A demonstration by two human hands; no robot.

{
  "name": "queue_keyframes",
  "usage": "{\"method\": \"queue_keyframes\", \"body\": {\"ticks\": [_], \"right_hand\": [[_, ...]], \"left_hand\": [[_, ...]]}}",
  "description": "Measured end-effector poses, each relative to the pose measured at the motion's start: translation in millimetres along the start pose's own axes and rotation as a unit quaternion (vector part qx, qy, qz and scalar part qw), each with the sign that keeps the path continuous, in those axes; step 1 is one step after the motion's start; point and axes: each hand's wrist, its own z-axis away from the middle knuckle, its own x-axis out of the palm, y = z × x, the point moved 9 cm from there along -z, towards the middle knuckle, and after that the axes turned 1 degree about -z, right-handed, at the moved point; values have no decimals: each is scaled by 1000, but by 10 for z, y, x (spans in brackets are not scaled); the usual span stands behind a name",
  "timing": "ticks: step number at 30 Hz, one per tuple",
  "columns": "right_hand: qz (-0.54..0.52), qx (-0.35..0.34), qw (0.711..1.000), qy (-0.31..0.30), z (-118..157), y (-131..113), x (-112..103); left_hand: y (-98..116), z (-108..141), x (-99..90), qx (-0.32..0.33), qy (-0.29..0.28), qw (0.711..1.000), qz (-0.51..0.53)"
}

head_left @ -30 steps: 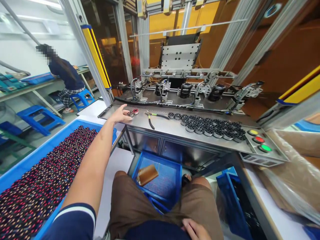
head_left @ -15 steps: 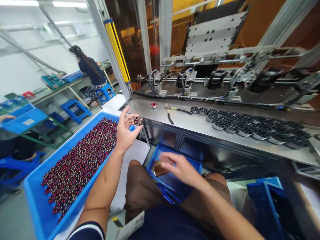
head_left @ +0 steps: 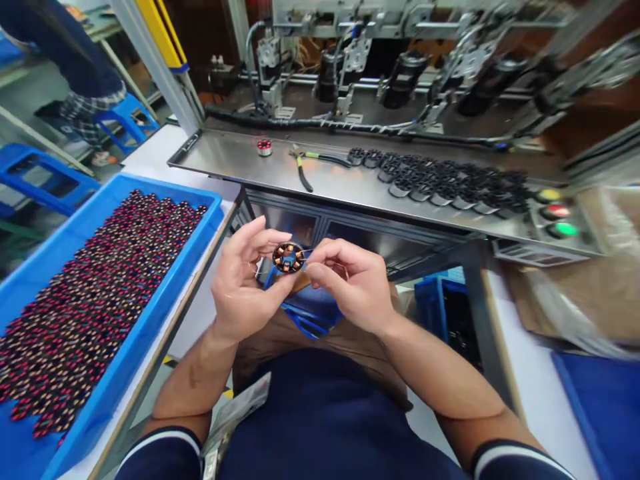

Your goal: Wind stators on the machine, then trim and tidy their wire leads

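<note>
A round black part with copper windings (head_left: 289, 258) is held upright between the thumb and fingers of my left hand (head_left: 247, 280), above my lap. At its right edge, my right hand (head_left: 353, 280) pinches thin wire ends that stick out from the part. On the metal shelf ahead lie a single red and silver round part (head_left: 264, 147) and pliers with green and black handles (head_left: 303, 170). To their right are many black round parts (head_left: 440, 179) in rows.
A blue tray (head_left: 207, 207) full of similar wound parts stands at the left. Machine fixtures (head_left: 350, 60) line the back. Lit buttons (head_left: 560, 220) are at the right. A seated person (head_left: 75, 60) is at the upper left.
My right hand has come up from over my lap to the wound part and closed on its wires. The view has tilted down and turned right.
</note>
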Motion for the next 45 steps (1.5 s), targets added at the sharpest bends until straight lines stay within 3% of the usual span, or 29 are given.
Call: {"method": "queue_keyframes", "body": {"ticks": [7,12,16,22,28,33,39,45], "right_hand": [[30,-17,998,51,40,-53,-202],[3,17,999,42,22,60,-95],[-56,38,997,21,3,156,23],[-35,19,999,36,-1,135,-41],[-16,10,998,53,1,79,-156],[22,5,998,53,7,-4,-189],[47,-51,998,-10,39,-134,-277],[93,-155,980,-87,-6,-308,-215]], "left_hand": [[-198,96,179,-108,-45,986,119],[-214,100,-2,-77,-23,994,74],[-195,106,-50,-59,-40,997,26],[-205,118,-11,-77,-50,996,6],[-299,123,117,-124,-76,986,80],[-283,86,157,-107,-69,990,57],[-120,16,121,-50,-63,997,3],[-21,-12,116,-57,-86,994,34]]}}
